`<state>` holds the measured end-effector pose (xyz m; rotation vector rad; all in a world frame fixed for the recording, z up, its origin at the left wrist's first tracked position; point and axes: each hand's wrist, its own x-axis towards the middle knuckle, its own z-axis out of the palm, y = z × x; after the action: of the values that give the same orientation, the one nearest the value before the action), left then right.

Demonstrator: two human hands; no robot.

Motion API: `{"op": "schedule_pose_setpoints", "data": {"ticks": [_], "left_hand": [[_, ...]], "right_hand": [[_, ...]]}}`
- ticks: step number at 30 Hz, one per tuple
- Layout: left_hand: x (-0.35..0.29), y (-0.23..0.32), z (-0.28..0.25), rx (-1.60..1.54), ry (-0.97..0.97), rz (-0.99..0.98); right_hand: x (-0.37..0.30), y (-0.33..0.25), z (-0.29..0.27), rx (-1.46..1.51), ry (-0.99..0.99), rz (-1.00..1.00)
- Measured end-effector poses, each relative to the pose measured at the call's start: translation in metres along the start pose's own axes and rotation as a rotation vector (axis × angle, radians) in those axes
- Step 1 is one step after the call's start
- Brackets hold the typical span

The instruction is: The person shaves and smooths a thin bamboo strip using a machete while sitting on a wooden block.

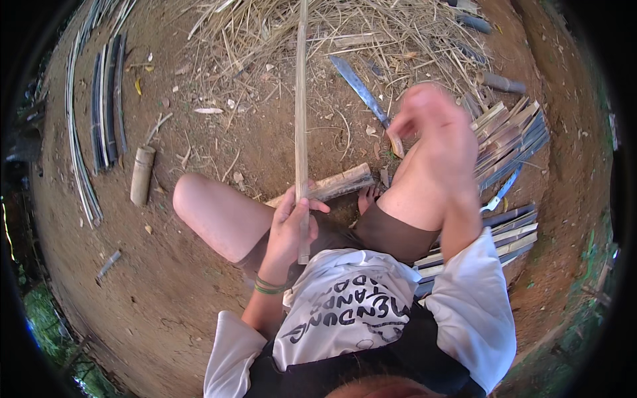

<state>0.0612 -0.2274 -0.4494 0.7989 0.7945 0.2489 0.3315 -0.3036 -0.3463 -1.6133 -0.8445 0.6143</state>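
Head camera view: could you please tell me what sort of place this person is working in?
Most likely an outdoor bamboo-splitting spot on bare earth. Dry shavings litter the dirt, a stack of split slats lies at the person's right, and a long knife rests on the ground. The left hand holds a bamboo strip.

Soft, even daylight, no hard shadows.
Right hand (434, 123) smears with motion blur; fisheye bends edges into black rim.
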Motion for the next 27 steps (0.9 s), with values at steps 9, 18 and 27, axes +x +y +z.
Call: {"op": "schedule_pose_setpoints", "data": {"ticks": [9, 18, 27], "left_hand": [[-0.005, 0.011, -0.009, -0.294, -0.082, 0.014], [-0.001, 0.0, -0.007, -0.822, -0.221, -0.149], [-0.037, 0.029, 0.012, -0.341, -0.128, -0.196]], "right_hand": [[0.15, 0.163, -0.159, -1.026, 0.059, 0.106], [0.022, 0.4, -0.016, -1.01, -0.049, 0.455], [0.045, 0.356, -0.021, -0.312, -0.202, 0.739]]}}
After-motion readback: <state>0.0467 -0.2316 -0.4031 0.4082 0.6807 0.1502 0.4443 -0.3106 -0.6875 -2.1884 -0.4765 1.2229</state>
